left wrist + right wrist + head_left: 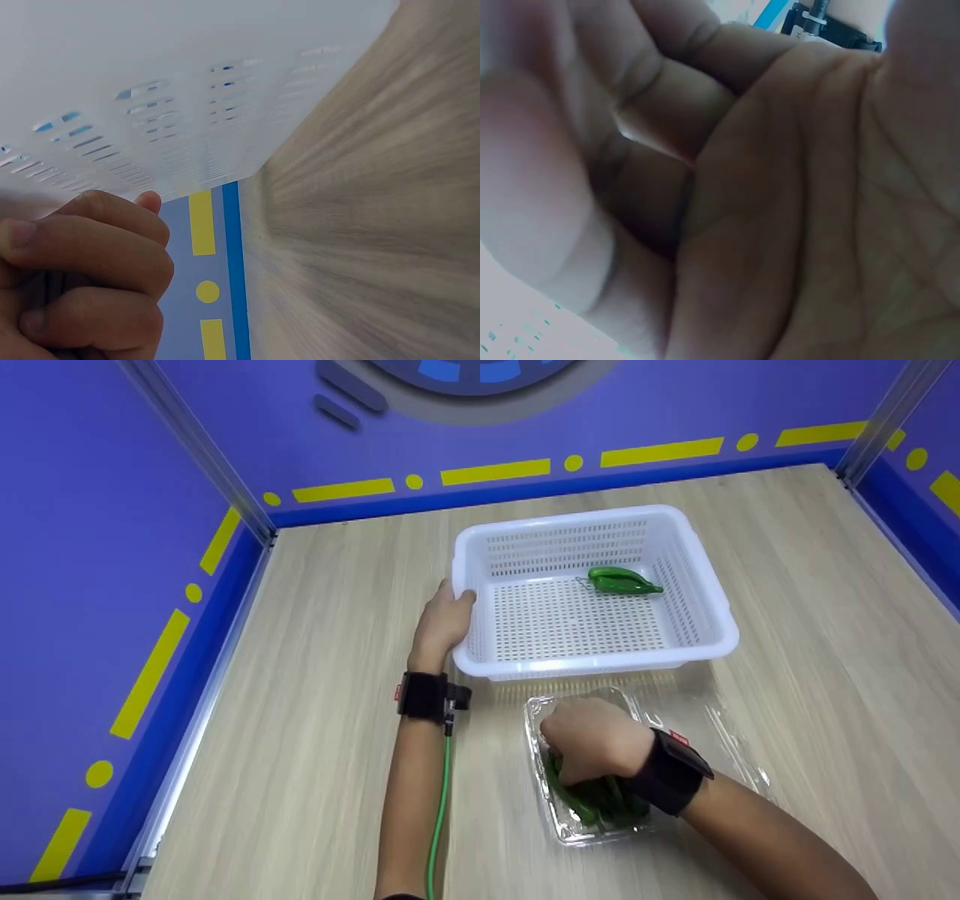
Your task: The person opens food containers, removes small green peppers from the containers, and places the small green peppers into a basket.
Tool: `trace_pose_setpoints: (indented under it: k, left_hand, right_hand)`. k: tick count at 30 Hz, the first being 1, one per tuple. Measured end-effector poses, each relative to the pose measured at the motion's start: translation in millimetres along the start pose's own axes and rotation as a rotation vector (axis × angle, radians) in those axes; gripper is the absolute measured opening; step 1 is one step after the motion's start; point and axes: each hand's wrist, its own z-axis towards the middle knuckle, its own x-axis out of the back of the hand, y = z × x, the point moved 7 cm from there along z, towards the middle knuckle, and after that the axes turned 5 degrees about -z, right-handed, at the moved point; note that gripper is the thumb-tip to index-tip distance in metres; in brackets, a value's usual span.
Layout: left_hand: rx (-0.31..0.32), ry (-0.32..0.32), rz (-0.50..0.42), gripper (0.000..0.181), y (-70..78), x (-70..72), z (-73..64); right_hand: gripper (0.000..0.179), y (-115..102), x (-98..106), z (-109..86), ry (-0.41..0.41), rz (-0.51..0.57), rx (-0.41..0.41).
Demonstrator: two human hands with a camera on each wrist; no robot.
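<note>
My left hand (444,619) grips the left rim of a white perforated plastic basket (592,666), its thumb over the edge. In the left wrist view, curled fingers (105,255) lie beside the basket's outer wall (247,45). Long green peppers (622,581) lie together inside the basket, toward its right side. My right hand (596,739) reaches down into a clear plastic clamshell box (536,712), over more green peppers (592,810). Its fingers (540,172) are bent in the right wrist view. The fingertips are hidden, so whether they hold a pepper cannot be told.
The box's transparent lid (720,735) lies folded out to the right, under my right forearm. Everything stands on a light wood-grain table (315,750). Blue walls (480,435) with yellow marks border its back and sides. A green cable (439,810) runs along my left forearm.
</note>
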Motion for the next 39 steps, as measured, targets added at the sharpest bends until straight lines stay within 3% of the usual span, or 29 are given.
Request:
trace_pose_setpoints:
  k: [13,22,29,39]
  left_hand:
    - [-0.005,0.013,0.016,0.054,-1.5,-1.1,1.2]
    - [0.008,0.015,0.011,0.055,-1.4,-0.2,-0.2]
    - [0.001,0.003,0.005,0.055,-0.7,-1.2,-0.2]
    - [-0.011,0.003,-0.004,0.054,-1.6,-1.0,1.0]
  right_hand:
    - [0.01,13,17,-10.2,-0.015,0.164,0.098]
    - [0.018,26,30,-17.7,-0.026,0.225,0.09]
    - [0.013,32,46,-30.1,0.004,0.261,0.176]
    - [0.014,55,68,-46.7,0.077,0.349,0.12]
